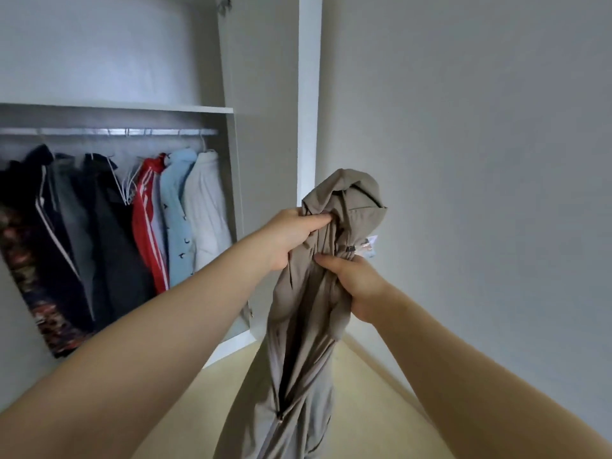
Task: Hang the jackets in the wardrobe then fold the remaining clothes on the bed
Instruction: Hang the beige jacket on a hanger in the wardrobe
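Head view, 1 frame. We face a wardrobe [261, 160] that fills the 9 to 11 o'clock part of the picture. Its rail [109, 131] runs level under a shelf. On it hang dark garments, a red jacket [147, 220] with white stripes, a pale blue top [177, 210] and a white top [207, 210] at the rail's right end.

The taupe jacket [308, 309] is at centre frame, outside the wardrobe and right of its side panel. Its long axis runs 12 to 6 o'clock. The hood is bunched on top and the body hangs twisted, passing out of the bottom edge. A zip opening shows low down. The cloth is thin and smooth, and we judge it light and slippery.

From our hands the rail lies toward 10 o'clock, up and across. The left hand [291, 236] is nearer it.

Both hands are clamped on the taupe jacket, close together. The left hand fists cloth just under the hood. The right hand [354, 286] grips the bunch below it, at 5 o'clock of the left.

We see no hanger in the taupe jacket, and cannot tell whether 1 is hidden inside. Spare white hangers [127, 190] show beside the red jacket.

A paper tag [369, 248] and a black toggle [350, 248] sit at 3 o'clock of the collar.
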Tool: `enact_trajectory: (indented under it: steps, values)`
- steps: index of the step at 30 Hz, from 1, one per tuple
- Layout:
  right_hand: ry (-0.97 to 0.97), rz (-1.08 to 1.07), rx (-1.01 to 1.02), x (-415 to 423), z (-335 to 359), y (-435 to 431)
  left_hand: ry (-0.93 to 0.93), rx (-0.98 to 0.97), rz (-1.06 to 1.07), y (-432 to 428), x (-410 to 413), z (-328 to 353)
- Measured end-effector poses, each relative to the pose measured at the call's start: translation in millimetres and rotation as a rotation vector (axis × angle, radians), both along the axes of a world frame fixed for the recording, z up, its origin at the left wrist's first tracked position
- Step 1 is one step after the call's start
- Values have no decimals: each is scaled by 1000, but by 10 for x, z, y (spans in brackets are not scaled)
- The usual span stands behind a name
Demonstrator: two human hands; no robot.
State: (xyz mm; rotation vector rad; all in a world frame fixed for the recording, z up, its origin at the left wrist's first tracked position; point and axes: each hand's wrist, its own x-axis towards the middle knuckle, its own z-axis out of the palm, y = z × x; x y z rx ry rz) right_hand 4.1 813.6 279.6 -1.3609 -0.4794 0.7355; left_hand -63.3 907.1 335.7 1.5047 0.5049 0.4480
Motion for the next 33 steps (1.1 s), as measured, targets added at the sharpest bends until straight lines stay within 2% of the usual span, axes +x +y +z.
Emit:
enact_trajectory:
  steps: [3, 4, 7, 9, 11, 13, 16, 19, 21, 23, 26, 29, 30, 31, 33]
  values:
    - [17, -57, 29, 164, -30, 379, 45, 242, 14, 418, -47, -50]
    - [28, -68, 42, 245, -28, 544, 115, 382, -4, 600, -68, -80]
    - [50, -79, 96, 498, -28, 1020, 666, 1076, 42, 1188, -150, -223]
    - [74, -36, 101, 652, -2, 1367, 942, 1280, 203, 1576, -188, -304]
    - [92, 22, 108, 793, 34, 1701, 1073, 1295, 392, 1947, -203, -355]
    - [107, 78, 112, 895, 78, 2065, 1059, 1161, 528, 2311, -221, -381]
    - [122, 150, 115, 964, 134, 2566, 766, 652, 711, 2703, -243, -393]
    - [124, 220, 94, 942, 104, 2997, 261, -56, 801, 2879, -252, -399]
    - [115, 236, 86, 927, 73, 3281, 27, -269, 816, 3007, -280, -418]
    - [108, 268, 80, 884, 54, 3544, -24, -351, 828, 3190, -328, -410]
    - [57, 363, 51, 762, 51, 3991, 32, -375, 727, 3574, -441, -380]
    - [30, 353, 61, 644, 48, 4432, 126, -193, 574, 3969, -577, -320]
    - [30, 331, 65, 625, 55, 4562, 236, -42, 523, 4129, -638, -342]
    - [30, 311, 73, 591, 67, 4742, 439, 173, 469, 4333, -728, -360]
    - [44, 287, 86, 547, 69, 5058, 1032, 644, 345, 4724, -913, -462]
